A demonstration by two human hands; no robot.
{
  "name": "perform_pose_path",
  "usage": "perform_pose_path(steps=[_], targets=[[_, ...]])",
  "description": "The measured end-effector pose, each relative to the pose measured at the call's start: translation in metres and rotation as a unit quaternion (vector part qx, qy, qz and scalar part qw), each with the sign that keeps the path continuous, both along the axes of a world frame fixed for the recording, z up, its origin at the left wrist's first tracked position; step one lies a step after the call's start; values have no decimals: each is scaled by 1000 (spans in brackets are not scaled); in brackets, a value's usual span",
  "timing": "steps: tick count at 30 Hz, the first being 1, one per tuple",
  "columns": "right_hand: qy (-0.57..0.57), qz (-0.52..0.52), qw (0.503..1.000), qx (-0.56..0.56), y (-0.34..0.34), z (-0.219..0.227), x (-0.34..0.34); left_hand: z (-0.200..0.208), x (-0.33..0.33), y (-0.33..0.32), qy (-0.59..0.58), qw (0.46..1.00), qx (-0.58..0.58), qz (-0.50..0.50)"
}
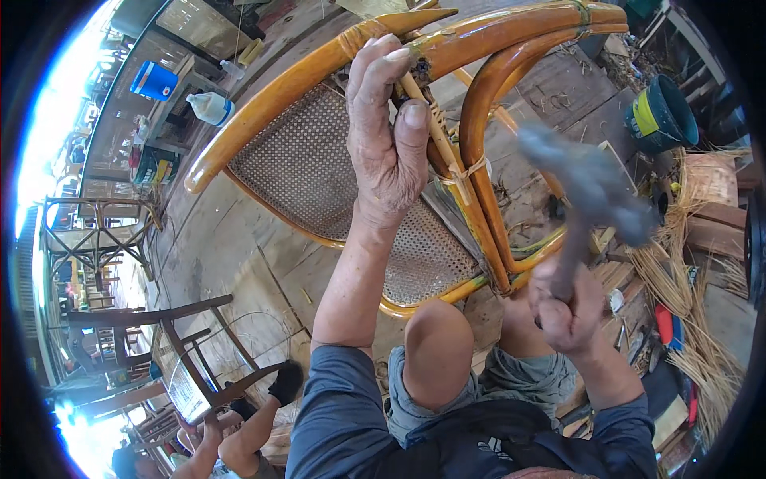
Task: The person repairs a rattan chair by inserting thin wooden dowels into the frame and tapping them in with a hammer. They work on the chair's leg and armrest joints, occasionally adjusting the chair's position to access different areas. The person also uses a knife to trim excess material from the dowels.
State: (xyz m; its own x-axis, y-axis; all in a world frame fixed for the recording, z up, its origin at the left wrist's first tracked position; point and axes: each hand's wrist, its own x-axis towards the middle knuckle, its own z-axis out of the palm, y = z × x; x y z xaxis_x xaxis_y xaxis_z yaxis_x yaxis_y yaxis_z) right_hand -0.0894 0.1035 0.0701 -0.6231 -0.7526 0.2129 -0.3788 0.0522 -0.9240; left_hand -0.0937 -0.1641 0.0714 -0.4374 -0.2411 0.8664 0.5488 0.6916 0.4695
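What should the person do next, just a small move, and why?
Perhaps ease the left hand clear of any blow first: it lies against the rattan chair frame, while the right hand grips a hammer whose blurred head suggests a swing.

Left forearm [347, 295] pointing forward, away from body; left wrist [381, 222] lying nearly straight. Left hand [375, 144] showing its back, fingers [373, 73] bending, thumb [412, 132] standing apart. Right forearm [610, 371] slanting inward, elbow bending. Right hand [568, 310] clenching in fist, slightly blurring, sitting nearer body than left.
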Motion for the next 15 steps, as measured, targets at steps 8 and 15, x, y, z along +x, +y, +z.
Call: perform_pose_path(steps=[8,15], targets=[[-5,-9,1000,25,4,-19,-1,-2,-3,1,27,1000,6,0],[82,-40,993,80,-5,-47,-15,-4,-3,-5,19,1000,-19,-11]])
